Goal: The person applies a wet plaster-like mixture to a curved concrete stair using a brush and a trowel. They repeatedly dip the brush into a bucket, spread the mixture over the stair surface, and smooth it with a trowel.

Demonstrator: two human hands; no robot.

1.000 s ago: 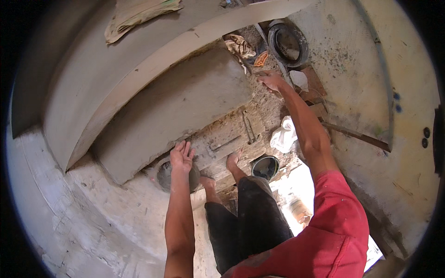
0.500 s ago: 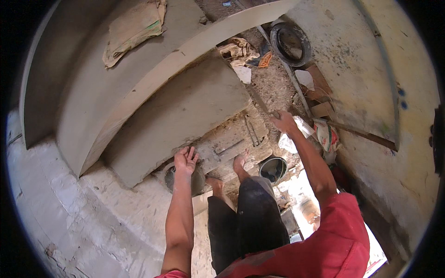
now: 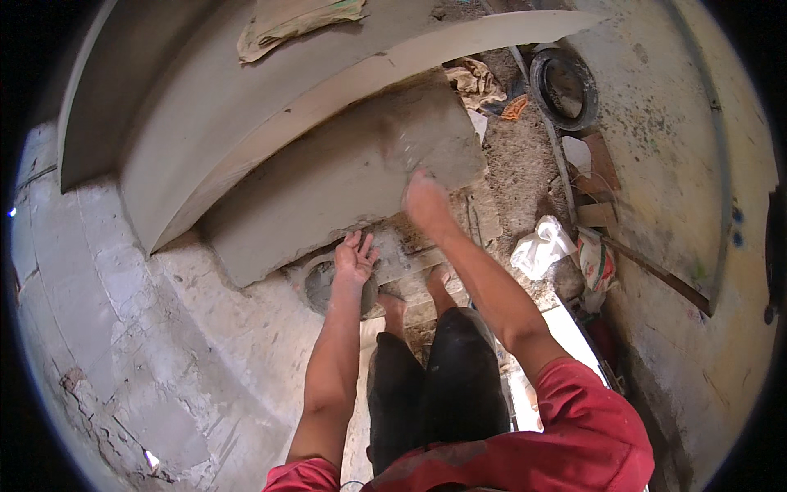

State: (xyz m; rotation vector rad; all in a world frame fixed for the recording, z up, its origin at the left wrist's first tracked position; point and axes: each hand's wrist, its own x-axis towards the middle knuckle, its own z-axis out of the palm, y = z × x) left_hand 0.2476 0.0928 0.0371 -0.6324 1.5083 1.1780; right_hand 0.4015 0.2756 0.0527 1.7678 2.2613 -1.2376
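A grey slab of smoothed cement (image 3: 328, 184) spreads before me, under a curved pale wall. Over its right part my right hand (image 3: 427, 199) grips a trowel (image 3: 403, 152); motion smears both, and the blade is barely distinct. My left hand (image 3: 355, 259) rests at the slab's rough near edge, palm up, fingers loosely spread, holding nothing. Just below it sits a round basin (image 3: 320, 284) with grey mix inside, partly covered by my left forearm. My bare feet stand on the lower step beside the basin.
The curved wall (image 3: 270, 131) arches over the slab, with a folded paper sack (image 3: 295, 29) beyond it. To the right lie a black tyre-like ring (image 3: 564, 88), a clear plastic bag (image 3: 541, 248), a printed sack (image 3: 596, 261) and board scraps (image 3: 596, 215).
My right hand has swung left with the trowel, from the slab's right side to over its surface. My left hand keeps its place at the edge. The view has shifted.
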